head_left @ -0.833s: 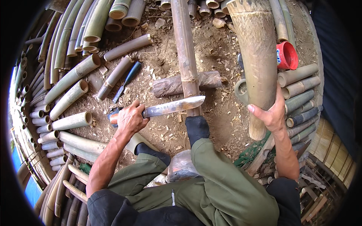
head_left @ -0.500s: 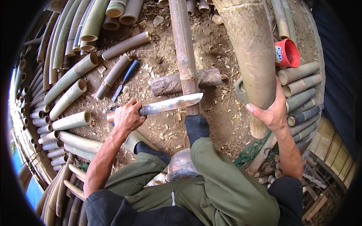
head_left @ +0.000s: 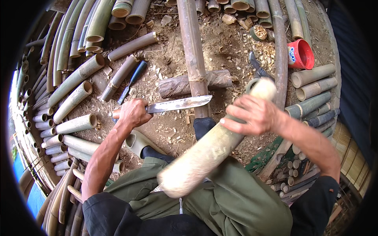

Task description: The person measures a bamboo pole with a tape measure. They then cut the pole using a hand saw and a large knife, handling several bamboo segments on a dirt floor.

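My left hand is closed round the wooden handle of a machete, its worn blade pointing right across a long bamboo pole. That pole lies over a short rough log, and its near end meets my dark-covered foot. In my right hand is a thick pale bamboo piece, slanted over my lap and blurred by motion. Its broad end is low toward the middle; the narrower end sticks out beyond my hand at upper right. My fingers wrap over its upper side.
Cut bamboo tubes lie along the left and the right. A red bucket stands at the right. A blue-handled chisel-like tool and a dark curved tool rest on the chip-strewn ground.
My right hand has swung the thick bamboo piece from upright at the right to a slant over my lap, uncovering the ground behind. The machete has barely moved.
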`<control>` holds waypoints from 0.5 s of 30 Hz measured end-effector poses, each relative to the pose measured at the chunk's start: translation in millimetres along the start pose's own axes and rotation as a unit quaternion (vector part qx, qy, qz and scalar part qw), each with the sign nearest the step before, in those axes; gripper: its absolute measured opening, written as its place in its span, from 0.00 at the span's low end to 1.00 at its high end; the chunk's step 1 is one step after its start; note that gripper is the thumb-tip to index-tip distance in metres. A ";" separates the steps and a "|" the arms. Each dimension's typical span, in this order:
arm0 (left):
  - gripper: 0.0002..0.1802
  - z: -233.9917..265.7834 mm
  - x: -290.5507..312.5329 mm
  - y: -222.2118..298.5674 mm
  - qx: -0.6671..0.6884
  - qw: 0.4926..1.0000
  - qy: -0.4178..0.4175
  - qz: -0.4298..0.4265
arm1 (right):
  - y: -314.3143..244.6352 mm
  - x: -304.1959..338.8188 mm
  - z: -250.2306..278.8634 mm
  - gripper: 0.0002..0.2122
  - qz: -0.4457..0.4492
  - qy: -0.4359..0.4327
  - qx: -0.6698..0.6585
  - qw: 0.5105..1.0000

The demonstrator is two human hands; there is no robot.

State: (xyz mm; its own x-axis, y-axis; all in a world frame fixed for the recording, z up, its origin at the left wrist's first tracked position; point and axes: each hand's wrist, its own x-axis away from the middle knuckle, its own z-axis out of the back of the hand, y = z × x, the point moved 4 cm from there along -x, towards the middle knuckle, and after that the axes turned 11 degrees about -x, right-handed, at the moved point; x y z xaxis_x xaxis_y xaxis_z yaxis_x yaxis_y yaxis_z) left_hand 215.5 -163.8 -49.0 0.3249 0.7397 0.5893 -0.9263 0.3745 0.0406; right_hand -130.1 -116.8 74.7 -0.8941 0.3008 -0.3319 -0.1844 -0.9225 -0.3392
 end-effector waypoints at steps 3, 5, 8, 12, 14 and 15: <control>0.12 7.4 -3.8 0.9 -0.016 0.999 -0.042 0.010 | 45.6 14.0 -17.1 0.30 -0.144 -0.201 0.047 0.968; 0.12 4.9 -3.4 -3.6 -0.019 0.999 -0.045 0.016 | 30.2 9.6 -17.9 0.40 -0.225 -0.256 0.045 0.939; 0.12 5.2 -5.3 -3.3 -0.026 0.999 -0.029 0.008 | -28.9 -8.8 -9.8 0.31 -0.119 -0.136 -0.059 0.982; 0.12 6.6 -11.0 0.9 -0.018 1.000 -0.001 -0.013 | -11.9 9.7 -16.7 0.25 0.012 -0.064 -0.083 0.994; 0.12 5.5 -8.7 -2.5 -0.017 1.000 -0.003 0.008 | 13.8 12.4 -13.6 0.32 -0.123 -0.151 -0.032 0.980; 0.12 5.0 -7.4 -4.4 -0.017 1.000 -0.004 0.018 | 17.2 18.1 -8.4 0.35 -0.213 -0.214 -0.003 0.953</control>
State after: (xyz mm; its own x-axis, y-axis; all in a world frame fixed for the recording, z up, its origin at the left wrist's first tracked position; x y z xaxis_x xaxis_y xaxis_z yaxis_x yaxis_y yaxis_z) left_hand 216.1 -173.7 -49.5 0.2889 0.7485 0.5969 -0.9305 0.3661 -0.0087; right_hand -146.1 -125.3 55.5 -0.8240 0.5197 0.2258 -0.5661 -0.7371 -0.3691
